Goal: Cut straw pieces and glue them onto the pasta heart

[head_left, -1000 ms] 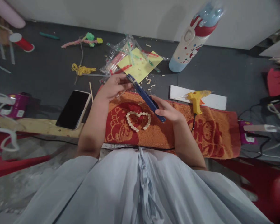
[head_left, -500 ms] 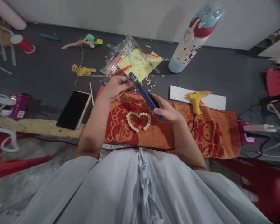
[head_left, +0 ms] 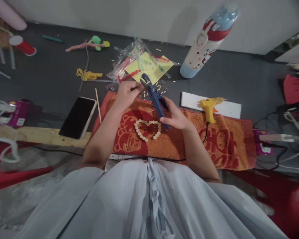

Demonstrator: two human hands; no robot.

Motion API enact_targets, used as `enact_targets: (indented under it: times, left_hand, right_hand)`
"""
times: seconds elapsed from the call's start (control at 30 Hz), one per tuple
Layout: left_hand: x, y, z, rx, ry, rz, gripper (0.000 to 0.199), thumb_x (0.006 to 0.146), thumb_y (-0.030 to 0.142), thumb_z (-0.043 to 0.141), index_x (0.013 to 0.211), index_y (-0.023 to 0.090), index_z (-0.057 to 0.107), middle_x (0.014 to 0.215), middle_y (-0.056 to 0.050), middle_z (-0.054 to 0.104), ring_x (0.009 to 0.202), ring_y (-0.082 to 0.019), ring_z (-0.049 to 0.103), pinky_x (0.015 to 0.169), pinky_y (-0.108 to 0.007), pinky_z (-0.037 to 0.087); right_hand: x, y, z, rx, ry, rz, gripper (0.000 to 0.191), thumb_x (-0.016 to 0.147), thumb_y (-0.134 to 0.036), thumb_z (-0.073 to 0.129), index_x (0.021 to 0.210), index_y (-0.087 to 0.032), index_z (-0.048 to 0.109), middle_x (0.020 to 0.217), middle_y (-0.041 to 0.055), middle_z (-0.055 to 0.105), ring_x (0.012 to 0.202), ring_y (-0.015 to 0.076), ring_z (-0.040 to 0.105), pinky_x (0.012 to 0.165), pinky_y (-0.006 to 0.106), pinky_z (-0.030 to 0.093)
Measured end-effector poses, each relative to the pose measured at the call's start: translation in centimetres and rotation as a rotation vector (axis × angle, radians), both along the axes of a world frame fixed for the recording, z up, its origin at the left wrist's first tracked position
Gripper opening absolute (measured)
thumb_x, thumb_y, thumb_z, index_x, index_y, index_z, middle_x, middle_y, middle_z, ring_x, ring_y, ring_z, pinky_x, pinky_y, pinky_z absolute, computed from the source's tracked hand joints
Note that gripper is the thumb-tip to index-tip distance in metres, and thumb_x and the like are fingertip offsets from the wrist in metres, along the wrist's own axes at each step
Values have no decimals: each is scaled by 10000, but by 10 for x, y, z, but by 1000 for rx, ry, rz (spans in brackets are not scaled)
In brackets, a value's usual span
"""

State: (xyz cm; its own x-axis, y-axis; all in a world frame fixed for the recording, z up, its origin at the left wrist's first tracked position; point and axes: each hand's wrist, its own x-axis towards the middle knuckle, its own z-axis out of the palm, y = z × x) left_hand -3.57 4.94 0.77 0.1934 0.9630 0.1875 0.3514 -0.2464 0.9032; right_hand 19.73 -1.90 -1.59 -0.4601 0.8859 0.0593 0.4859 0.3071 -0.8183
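Note:
My right hand is wrapped around the handles of blue cutting pliers, tilted with their jaws pointing up and left. My left hand is closed in a pinch right at those jaws. A pale end of a thin wooden stick shows at the jaws; most of it is hidden by the fingers. Short cut stick pieces lie scattered on the dark table just beyond. Below the pliers, a heart outline made of small pale pieces rests on the orange-red towel.
A yellow glue gun lies on a white strip at right. Behind are a tall bottle, yellow paper and plastic wrapping. A phone, another stick and yellow yarn lie at left.
The pliers have swung steeper, their handles moving left with my right hand. My left hand has shifted slightly right, closer to the jaws. The heart outline has not moved.

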Motion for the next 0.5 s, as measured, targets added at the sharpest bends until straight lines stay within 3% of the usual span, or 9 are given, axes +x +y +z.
enact_targets:
  times: [0.27, 0.5]
  left_hand:
    - [-3, 1, -3, -30, -96, -43, 335, 817, 448, 640, 632, 172, 604, 474, 25, 506, 407, -58, 412, 417, -206, 304]
    - [-2, 2, -4, 32, -55, -38, 396, 819, 522, 619, 620, 181, 587, 485, 22, 503, 434, -70, 450, 445, -215, 360]
  right_hand:
    - [-3, -3, 5, 109, -122, -48, 1061, 706, -808, 502, 1479, -129, 242, 1435, 228, 403, 1359, 406, 356, 1126, 585, 271]
    - [-1, -2, 4, 110, -74, -33, 1056, 714, -798, 505, 1468, -99, 266, 1420, 233, 413, 1351, 391, 371, 1139, 548, 273]
